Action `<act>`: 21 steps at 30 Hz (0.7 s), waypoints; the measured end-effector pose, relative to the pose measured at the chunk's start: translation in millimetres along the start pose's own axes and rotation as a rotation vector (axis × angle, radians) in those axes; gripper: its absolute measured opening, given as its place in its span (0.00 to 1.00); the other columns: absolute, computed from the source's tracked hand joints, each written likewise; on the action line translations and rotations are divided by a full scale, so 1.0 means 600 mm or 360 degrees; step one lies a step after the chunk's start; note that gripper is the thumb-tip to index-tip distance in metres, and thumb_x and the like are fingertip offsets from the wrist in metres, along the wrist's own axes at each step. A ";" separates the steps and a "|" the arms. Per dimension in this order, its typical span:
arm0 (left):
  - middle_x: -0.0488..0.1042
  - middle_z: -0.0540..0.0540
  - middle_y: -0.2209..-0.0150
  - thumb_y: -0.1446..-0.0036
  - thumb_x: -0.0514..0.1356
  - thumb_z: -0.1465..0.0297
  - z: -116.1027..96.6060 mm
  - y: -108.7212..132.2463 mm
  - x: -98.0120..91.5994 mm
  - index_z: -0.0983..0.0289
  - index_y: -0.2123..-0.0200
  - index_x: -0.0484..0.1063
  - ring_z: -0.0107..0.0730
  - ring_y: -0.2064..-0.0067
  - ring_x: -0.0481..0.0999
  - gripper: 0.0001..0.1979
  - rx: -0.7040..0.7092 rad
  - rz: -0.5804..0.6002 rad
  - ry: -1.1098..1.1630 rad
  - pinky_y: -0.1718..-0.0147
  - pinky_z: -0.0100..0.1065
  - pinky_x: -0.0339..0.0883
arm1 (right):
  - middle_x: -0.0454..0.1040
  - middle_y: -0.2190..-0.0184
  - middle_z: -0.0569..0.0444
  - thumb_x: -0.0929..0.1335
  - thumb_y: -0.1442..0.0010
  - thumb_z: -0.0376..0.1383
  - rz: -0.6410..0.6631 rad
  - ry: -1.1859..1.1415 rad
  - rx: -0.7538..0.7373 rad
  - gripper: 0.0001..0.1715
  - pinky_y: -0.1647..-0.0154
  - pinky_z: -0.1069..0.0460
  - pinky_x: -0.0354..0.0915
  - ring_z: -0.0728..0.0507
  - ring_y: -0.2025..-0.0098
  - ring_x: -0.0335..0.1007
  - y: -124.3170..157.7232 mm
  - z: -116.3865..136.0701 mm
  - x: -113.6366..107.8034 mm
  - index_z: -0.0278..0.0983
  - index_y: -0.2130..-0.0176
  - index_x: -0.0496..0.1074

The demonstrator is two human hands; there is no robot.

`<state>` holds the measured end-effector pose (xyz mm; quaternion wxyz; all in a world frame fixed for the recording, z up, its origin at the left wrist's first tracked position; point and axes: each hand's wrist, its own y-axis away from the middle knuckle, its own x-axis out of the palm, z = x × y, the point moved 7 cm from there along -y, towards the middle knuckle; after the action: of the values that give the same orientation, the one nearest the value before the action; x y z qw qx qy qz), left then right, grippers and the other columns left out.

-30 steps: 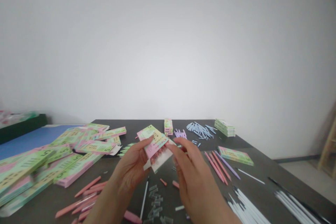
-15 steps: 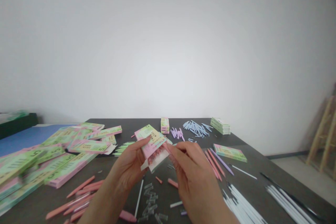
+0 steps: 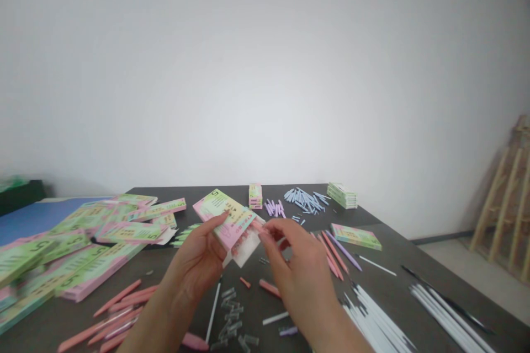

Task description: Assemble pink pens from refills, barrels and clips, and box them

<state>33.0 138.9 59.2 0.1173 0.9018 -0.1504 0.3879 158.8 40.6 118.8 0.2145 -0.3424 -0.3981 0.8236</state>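
My left hand (image 3: 194,260) grips a flat pink, yellow and green cardboard box (image 3: 218,210), thumb on its printed face. The box is tilted, and its open end with a loose flap (image 3: 248,245) points to the right. At that end, the thumb and fingers of my right hand (image 3: 301,265) pinch a pink pen (image 3: 257,225), which sits partly inside the box; my fingertips hide its outer end. Below my hands lie small clear caps (image 3: 232,314), a short pink piece (image 3: 245,282) and a thin white rod (image 3: 213,309).
Many similar boxes (image 3: 99,265) are heaped at left. Pink pen barrels (image 3: 120,309) lie near my left forearm. White refills (image 3: 376,320), pink and purple pens (image 3: 345,251) and a box (image 3: 356,236) lie at right. Light blue barrels (image 3: 305,199) and stacked boxes (image 3: 342,194) stand farther back.
The box has shifted left and turned flatter in my left hand. My right fingers stay at its open end. The whole view has swung slightly to the right.
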 end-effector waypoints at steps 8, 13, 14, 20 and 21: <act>0.80 0.62 0.74 0.40 0.49 0.79 0.007 -0.001 0.000 0.73 0.56 0.68 0.45 0.69 0.81 0.12 -0.0065 -0.0003 0.0002 0.72 0.39 0.76 | 0.75 0.66 0.50 0.62 0.39 0.29 -0.0152 0.0229 -0.0316 0.07 0.67 0.51 0.67 0.45 0.66 0.71 0.009 0.017 -0.002 0.37 0.62 0.70; 0.80 0.63 0.73 0.39 0.47 0.79 0.018 -0.002 0.007 0.76 0.51 0.65 0.47 0.67 0.81 0.15 -0.0151 0.0066 0.0090 0.69 0.41 0.76 | 0.75 0.66 0.49 0.62 0.40 0.27 -0.0085 0.0185 -0.0470 0.11 0.63 0.50 0.69 0.45 0.64 0.70 0.009 0.018 0.000 0.37 0.64 0.72; 0.80 0.63 0.73 0.39 0.47 0.79 0.019 -0.003 0.008 0.76 0.50 0.65 0.47 0.67 0.81 0.16 -0.0157 0.0069 0.0097 0.69 0.42 0.76 | 0.75 0.65 0.49 0.62 0.40 0.26 -0.0086 0.0183 -0.0472 0.12 0.63 0.49 0.69 0.44 0.63 0.70 0.009 0.016 0.001 0.37 0.63 0.73; 0.80 0.61 0.74 0.39 0.47 0.78 0.024 -0.005 0.008 0.74 0.51 0.66 0.46 0.68 0.81 0.15 -0.0176 0.0080 0.0098 0.70 0.41 0.76 | 0.74 0.62 0.48 0.61 0.41 0.25 0.0042 0.0171 -0.0334 0.15 0.62 0.49 0.69 0.43 0.61 0.69 0.004 0.008 0.010 0.36 0.60 0.73; 0.80 0.61 0.74 0.39 0.47 0.78 0.024 -0.005 0.006 0.74 0.53 0.67 0.46 0.69 0.81 0.14 -0.0165 0.0058 0.0077 0.71 0.40 0.76 | 0.74 0.62 0.49 0.60 0.41 0.24 0.0083 0.0150 -0.0281 0.16 0.62 0.50 0.68 0.44 0.62 0.70 0.001 0.006 0.010 0.37 0.60 0.73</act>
<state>45.8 136.5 51.7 0.1604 0.8820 -0.1839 0.4032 151.9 42.0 117.4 0.1803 -0.4085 -0.4496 0.7736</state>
